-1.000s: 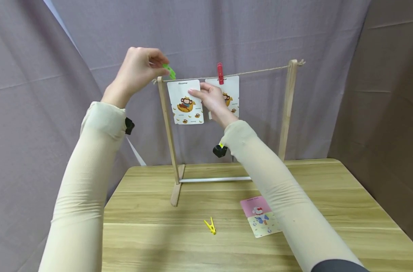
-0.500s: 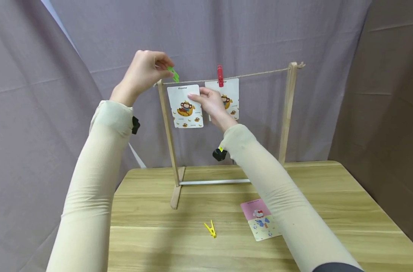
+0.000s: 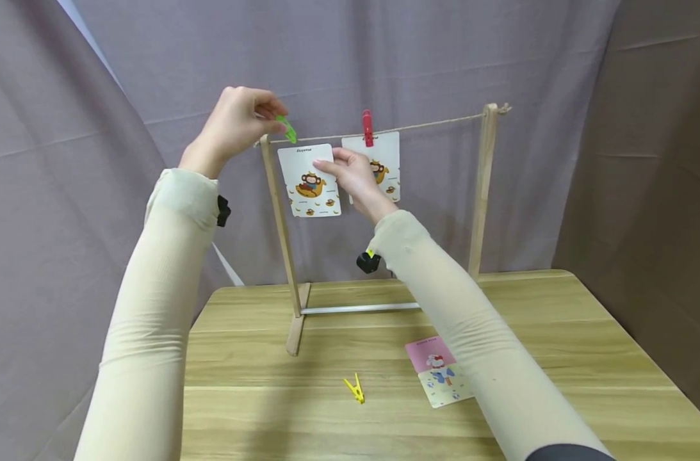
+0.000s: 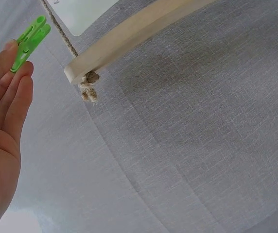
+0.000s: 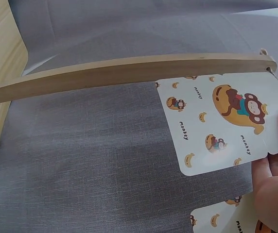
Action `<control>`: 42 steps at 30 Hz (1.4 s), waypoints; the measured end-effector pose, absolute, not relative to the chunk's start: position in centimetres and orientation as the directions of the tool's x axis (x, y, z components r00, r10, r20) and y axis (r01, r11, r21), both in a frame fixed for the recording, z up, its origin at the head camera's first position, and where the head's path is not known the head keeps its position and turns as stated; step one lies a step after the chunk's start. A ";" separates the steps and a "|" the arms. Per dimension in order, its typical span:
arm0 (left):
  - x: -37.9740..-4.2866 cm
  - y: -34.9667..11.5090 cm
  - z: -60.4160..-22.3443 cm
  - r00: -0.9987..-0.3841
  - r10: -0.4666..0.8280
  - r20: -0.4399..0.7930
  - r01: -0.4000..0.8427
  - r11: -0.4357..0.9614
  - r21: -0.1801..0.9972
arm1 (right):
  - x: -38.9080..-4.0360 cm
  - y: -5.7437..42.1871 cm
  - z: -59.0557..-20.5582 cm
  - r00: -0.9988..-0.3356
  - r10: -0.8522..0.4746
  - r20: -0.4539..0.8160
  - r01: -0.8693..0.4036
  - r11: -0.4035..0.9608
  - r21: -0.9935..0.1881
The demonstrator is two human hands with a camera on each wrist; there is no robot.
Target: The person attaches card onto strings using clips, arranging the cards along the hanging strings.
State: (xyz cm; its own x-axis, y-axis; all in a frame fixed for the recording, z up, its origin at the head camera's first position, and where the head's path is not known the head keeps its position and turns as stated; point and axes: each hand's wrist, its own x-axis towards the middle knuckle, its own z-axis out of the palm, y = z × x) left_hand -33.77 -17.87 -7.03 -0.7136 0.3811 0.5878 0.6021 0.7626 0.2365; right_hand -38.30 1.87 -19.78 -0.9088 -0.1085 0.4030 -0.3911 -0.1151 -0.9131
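My left hand [image 3: 234, 128] pinches a green clothespin [image 3: 288, 130] above the left end of the rope. In the left wrist view the clothespin [image 4: 30, 42] stands out from thumb and fingers, apart from the rope. Just below the rope, my right hand [image 3: 358, 176] pinches the right edge of a white monkey card [image 3: 303, 168] between thumb and fingers. This card [image 5: 217, 131] fills much of the right wrist view. Behind the right hand a second monkey card [image 3: 389, 150] hangs from the rope by a red clothespin [image 3: 367, 128].
A wooden stand [image 3: 282, 224] carries the rope [image 3: 436, 122] between two posts. On the table [image 3: 240, 410] lie a yellow clothespin [image 3: 356, 388] and a pink and yellow card [image 3: 433, 371], partly covered by the right sleeve. Grey curtains [image 3: 453, 57] hang behind.
My left hand has shifted slightly right with the green clothespin relative to the post. The held monkey card has sunk a little below the rope. The head view has shifted slightly.
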 end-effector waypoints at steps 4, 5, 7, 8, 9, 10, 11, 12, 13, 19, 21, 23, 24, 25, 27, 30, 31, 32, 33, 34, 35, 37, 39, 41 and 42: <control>-34.0 -17.8 -7.0 -0.716 0.394 0.576 0.608 0.758 0.237 | -38.2 1.6 -19.9 -0.905 -0.106 0.413 -0.402 -0.112 -0.909; -34.0 -17.8 -7.0 -0.717 0.400 0.571 0.609 0.758 0.233 | -38.2 1.6 -19.9 -0.904 -0.105 0.415 -0.404 -0.111 -0.908; -34.1 -17.7 -7.0 -0.720 0.410 0.559 0.607 0.763 0.222 | -38.2 1.5 -20.0 -0.901 -0.106 0.420 -0.408 -0.116 -0.906; -34.1 -17.7 -7.0 -0.723 0.415 0.552 0.606 0.765 0.218 | -38.1 1.4 -20.0 -0.901 -0.105 0.421 -0.410 -0.115 -0.905; -34.1 -17.7 -7.0 -0.724 0.420 0.548 0.607 0.766 0.214 | -38.2 1.4 -20.0 -0.901 -0.106 0.421 -0.409 -0.118 -0.905; -34.1 -17.7 -6.9 -0.725 0.426 0.541 0.604 0.770 0.204 | -38.2 1.3 -20.1 -0.902 -0.105 0.418 -0.406 -0.116 -0.906; -34.1 -17.7 -6.9 -0.724 0.431 0.538 0.605 0.771 0.196 | -38.2 1.3 -20.1 -0.903 -0.107 0.416 -0.404 -0.117 -0.907; -34.1 -17.7 -6.9 -0.724 0.436 0.535 0.606 0.772 0.192 | -38.1 1.3 -20.1 -0.904 -0.108 0.413 -0.402 -0.115 -0.908; -34.1 -17.8 -6.8 -0.724 0.439 0.532 0.608 0.771 0.191 | -38.1 1.3 -20.1 -0.904 -0.110 0.414 -0.402 -0.113 -0.909; -33.9 -18.1 -6.6 -0.727 0.455 0.515 0.607 0.776 0.170 | -38.0 1.3 -20.0 -0.909 -0.104 0.403 -0.392 -0.110 -0.913; -33.8 -18.2 -6.5 -0.726 0.462 0.509 0.608 0.777 0.162 | -38.1 1.3 -19.9 -0.912 -0.093 0.401 -0.389 -0.120 -0.913; -33.8 -18.2 -6.4 -0.725 0.466 0.506 0.610 0.776 0.160 | -38.1 1.4 -19.9 -0.912 -0.089 0.401 -0.388 -0.134 -0.912; -33.9 -18.1 -6.4 -0.726 0.467 0.505 0.610 0.776 0.160 | -38.2 1.4 -19.9 -0.910 -0.089 0.406 -0.393 -0.134 -0.910; -33.9 -18.1 -6.4 -0.728 0.466 0.503 0.610 0.775 0.164 | -38.2 1.3 -19.9 -0.908 -0.088 0.410 -0.397 -0.135 -0.908; -33.9 -18.1 -6.4 -0.731 0.469 0.496 0.609 0.776 0.164 | -38.2 1.2 -19.9 -0.904 -0.093 0.417 -0.404 -0.136 -0.905; -33.9 -18.1 -6.5 -0.732 0.478 0.485 0.613 0.774 0.162 | -38.1 1.0 -20.0 -0.903 -0.097 0.420 -0.407 -0.127 -0.905; -33.9 -18.1 -6.6 -0.732 0.482 0.481 0.614 0.772 0.162 | -38.1 1.0 -20.0 -0.903 -0.099 0.419 -0.406 -0.124 -0.905; -33.8 -18.0 -6.6 -0.732 0.486 0.478 0.616 0.772 0.156 | -38.1 0.9 -20.0 -0.904 -0.102 0.415 -0.403 -0.122 -0.907; -33.8 -18.0 -6.6 -0.732 0.488 0.475 0.615 0.773 0.153 | -38.1 0.9 -20.0 -0.907 -0.103 0.409 -0.397 -0.120 -0.910; -33.8 -18.0 -6.6 -0.734 0.488 0.473 0.613 0.775 0.152 | -38.1 0.8 -20.0 -0.908 -0.103 0.406 -0.395 -0.111 -0.912; -33.7 -18.0 -6.6 -0.735 0.487 0.471 0.612 0.776 0.152 | -38.1 0.8 -20.0 -0.910 -0.103 0.402 -0.392 -0.106 -0.914; -33.7 -18.0 -6.6 -0.738 0.486 0.469 0.608 0.780 0.150 | -38.1 0.8 -19.9 -0.912 -0.101 0.399 -0.390 -0.093 -0.916; -33.6 -17.9 -6.6 -0.740 0.487 0.464 0.605 0.783 0.143 | -38.1 0.8 -19.9 -0.913 -0.095 0.398 -0.391 -0.081 -0.917; -33.6 -17.9 -6.6 -0.739 0.492 0.460 0.606 0.784 0.134 | -38.1 0.7 -19.8 -0.911 -0.094 0.402 -0.396 -0.079 -0.915; -33.6 -17.9 -6.5 -0.739 0.494 0.458 0.606 0.785 0.129 | -38.0 0.7 -19.7 -0.910 -0.095 0.404 -0.397 -0.081 -0.914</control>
